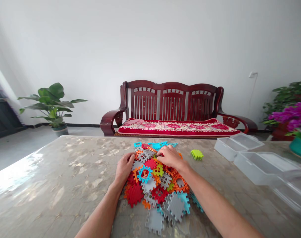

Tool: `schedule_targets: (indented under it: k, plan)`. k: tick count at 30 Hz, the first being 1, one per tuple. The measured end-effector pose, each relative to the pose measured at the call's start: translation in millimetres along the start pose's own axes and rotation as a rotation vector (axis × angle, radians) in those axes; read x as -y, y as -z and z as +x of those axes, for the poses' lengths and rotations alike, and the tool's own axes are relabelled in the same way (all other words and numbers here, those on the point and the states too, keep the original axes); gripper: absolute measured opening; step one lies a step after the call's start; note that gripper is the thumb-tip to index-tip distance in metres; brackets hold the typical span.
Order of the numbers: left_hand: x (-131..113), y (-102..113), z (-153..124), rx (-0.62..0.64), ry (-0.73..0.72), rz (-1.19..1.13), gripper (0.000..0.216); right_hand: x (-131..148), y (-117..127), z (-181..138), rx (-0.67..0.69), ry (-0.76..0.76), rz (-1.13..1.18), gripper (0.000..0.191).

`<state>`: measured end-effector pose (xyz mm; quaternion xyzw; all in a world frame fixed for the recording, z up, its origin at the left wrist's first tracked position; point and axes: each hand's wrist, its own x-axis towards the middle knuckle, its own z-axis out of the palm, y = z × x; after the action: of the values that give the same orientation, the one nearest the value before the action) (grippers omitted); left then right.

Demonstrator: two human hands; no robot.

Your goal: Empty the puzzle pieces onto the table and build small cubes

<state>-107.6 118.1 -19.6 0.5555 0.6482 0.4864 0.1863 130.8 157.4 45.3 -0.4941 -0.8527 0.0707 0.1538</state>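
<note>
on the near side of the table [91, 172], a grey toothed plate [154, 220] lies flat at the foot of the heap. behind it, the heap of interlocking pieces [148, 185] fills the table's middle: red, orange, grey, blue, lime, overlapping at odd tilts, so likely tipped out loose rather than arranged. a blue frame piece [145, 174] rides on top.

left hand [124, 168] at the heap's left flank, fingers curled inward; cannot tell whether it pinches anything. perhaps it steadies that edge. right hand [170, 156] reaches over the far right part, fingers bent down among pieces; grip hidden. flanking the heap probably gives both hands easy reach.

right: cloudy plastic boxes [249, 169] stand together, open-topped as far as seen, likely kept aside to leave working room; contents cannot be made out. lime toothed piece [197, 154] sits apart, between heap and boxes.

far right, a teal pot [300, 147] holds magenta flowers [287, 115]. beyond, a wooden bench [171, 102]; far left, a potted plant [52, 102].
</note>
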Motion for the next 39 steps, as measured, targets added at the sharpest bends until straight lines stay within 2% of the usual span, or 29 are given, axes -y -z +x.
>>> schedule_targets:
  k: [4, 9, 18, 24, 31, 35, 39]
  plan:
    - [-0.8, 0.2, -0.2, 0.000, -0.004, 0.004, 0.039, -1.6, -4.3, 4.2, 0.078, 0.086, 0.033, 0.028]
    - [-1.1, 0.2, -0.3, 0.007, -0.001, 0.010, 0.039, -0.8, -9.5, 8.7, 0.119, 0.044, 0.000, 0.040]
    - [0.2, -1.0, -0.5, 0.003, 0.010, 0.009, 0.040, 9.2, 2.3, 9.1, 0.176, 0.058, -0.053, 0.026]
    - [-0.5, -0.8, -0.8, -0.004, 0.001, 0.015, 0.039, 28.8, 3.7, 5.7, 0.118, -0.022, -0.191, 0.017]
    - [3.2, -1.7, 0.7, 0.006, 0.002, -0.003, 0.039, 37.8, -3.6, 8.2, 0.074, -0.002, -0.310, 0.014]
    - [1.8, -1.4, 0.1, 0.003, 0.004, -0.023, 0.039, 34.1, -1.6, 7.8, 0.015, -0.032, -0.244, 0.013]
    - [0.0, -1.1, -0.8, 0.004, 0.008, -0.010, 0.039, 21.0, 13.6, 2.4, -0.098, -0.122, -0.076, 0.016]
